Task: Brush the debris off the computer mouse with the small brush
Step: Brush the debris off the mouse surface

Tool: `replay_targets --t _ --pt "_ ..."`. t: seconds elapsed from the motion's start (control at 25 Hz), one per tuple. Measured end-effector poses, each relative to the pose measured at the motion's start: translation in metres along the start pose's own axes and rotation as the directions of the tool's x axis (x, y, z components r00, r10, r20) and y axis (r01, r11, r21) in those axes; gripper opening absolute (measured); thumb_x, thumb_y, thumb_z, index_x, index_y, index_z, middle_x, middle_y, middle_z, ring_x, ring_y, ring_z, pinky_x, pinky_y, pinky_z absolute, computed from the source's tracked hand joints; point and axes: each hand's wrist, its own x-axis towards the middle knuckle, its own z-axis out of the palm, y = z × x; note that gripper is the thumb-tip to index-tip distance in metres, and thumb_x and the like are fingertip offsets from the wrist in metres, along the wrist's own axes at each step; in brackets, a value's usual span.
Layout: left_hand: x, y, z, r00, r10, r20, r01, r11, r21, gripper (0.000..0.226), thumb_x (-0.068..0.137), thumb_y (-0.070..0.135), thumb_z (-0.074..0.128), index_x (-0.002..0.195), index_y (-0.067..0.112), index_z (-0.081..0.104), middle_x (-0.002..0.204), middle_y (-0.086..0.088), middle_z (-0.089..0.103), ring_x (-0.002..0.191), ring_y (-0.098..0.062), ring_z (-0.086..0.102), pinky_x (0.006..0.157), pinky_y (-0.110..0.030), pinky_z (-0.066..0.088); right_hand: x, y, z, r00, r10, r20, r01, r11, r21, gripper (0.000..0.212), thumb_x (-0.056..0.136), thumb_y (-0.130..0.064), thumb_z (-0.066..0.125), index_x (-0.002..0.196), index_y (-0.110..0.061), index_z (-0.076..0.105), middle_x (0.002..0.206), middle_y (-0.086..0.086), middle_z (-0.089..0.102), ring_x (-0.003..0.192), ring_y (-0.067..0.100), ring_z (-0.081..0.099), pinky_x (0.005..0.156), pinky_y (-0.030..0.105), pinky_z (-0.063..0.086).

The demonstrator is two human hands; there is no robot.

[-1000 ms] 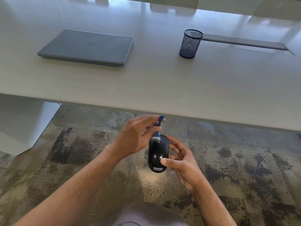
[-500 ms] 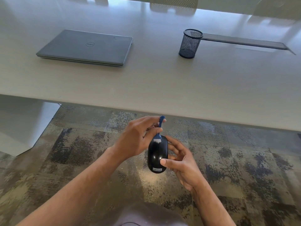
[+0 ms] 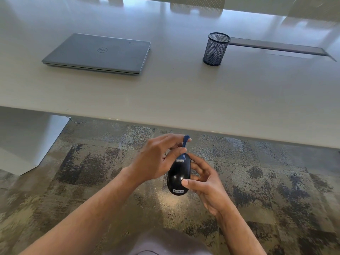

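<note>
The right hand [image 3: 206, 183] is wrapped around the black mouse [image 3: 178, 175], held over the carpet near the table edge. The left hand [image 3: 156, 159] pinches the small blue brush [image 3: 182, 153], bristles on the mouse's far end. Short light flicks away from the body probably work best.

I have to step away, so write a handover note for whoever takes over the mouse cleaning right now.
Left hand: pinches the small blue brush, bristles on the far end of the mouse.
Right hand: holds the black mouse in the air, in front of the table edge, thumb on top.
Done: brush is on the mouse; debris too small to judge.
Left: sweep the rest of the top and sides, then set both down.
</note>
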Motion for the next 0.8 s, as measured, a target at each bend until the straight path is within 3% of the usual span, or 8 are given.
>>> replay_targets --t 0.16,0.28,0.4,0.56,0.8 --pt "-0.002 -0.010 -0.002 0.999 -0.043 -0.010 0.043 0.997 0.062 0.031 0.090 0.004 0.071 0.121 0.004 0.066 0.100 -0.005 0.073 0.086 -0.013 0.071 0.078 -0.030 0.060 -0.002 0.000 0.001 1.000 -0.001 -0.004 0.001 1.000 0.013 0.083 0.059 0.003 0.088 0.134 -0.020 0.062 0.131 0.013 0.068 0.100 0.041 0.074 0.077 0.045 0.061" --pt "-0.002 -0.014 -0.006 0.997 -0.067 -0.037 0.070 0.992 0.101 0.031 0.090 0.001 0.070 0.120 0.005 0.066 0.100 -0.001 0.072 0.083 -0.016 0.073 0.076 -0.034 0.062 -0.003 0.000 0.000 1.000 -0.003 -0.013 0.003 1.000 0.013 0.080 0.061 0.009 0.085 0.132 -0.021 0.064 0.131 0.012 0.068 0.098 0.039 0.074 0.076 0.044 0.061" --pt "-0.002 -0.009 -0.005 0.993 -0.066 -0.099 0.071 0.997 0.040 0.030 0.092 0.012 0.069 0.121 0.012 0.064 0.099 0.006 0.068 0.083 -0.006 0.069 0.078 -0.023 0.060 -0.002 0.001 0.001 1.000 -0.006 -0.017 0.006 1.000 0.009 0.078 0.063 0.010 0.084 0.131 -0.023 0.065 0.131 0.012 0.068 0.099 0.040 0.074 0.077 0.045 0.061" --pt "-0.005 -0.003 0.001 1.000 0.014 -0.020 -0.014 1.000 0.013 0.028 0.094 0.018 0.063 0.120 0.008 0.065 0.095 -0.004 0.072 0.081 -0.013 0.069 0.074 -0.027 0.059 -0.002 0.002 0.003 1.000 -0.001 0.000 0.001 1.000 0.006 0.083 0.060 0.003 0.089 0.134 -0.022 0.062 0.133 0.013 0.067 0.103 0.044 0.072 0.079 0.048 0.061" --pt "-0.004 -0.017 -0.004 1.000 -0.009 0.014 0.007 0.996 0.094 0.027 0.091 0.002 0.070 0.118 -0.001 0.067 0.094 -0.009 0.072 0.080 -0.022 0.071 0.069 -0.038 0.061 -0.002 0.004 0.006 1.000 0.008 -0.013 -0.007 1.000 0.008 0.079 0.059 0.004 0.089 0.129 -0.025 0.067 0.130 0.011 0.069 0.102 0.040 0.074 0.076 0.044 0.061"
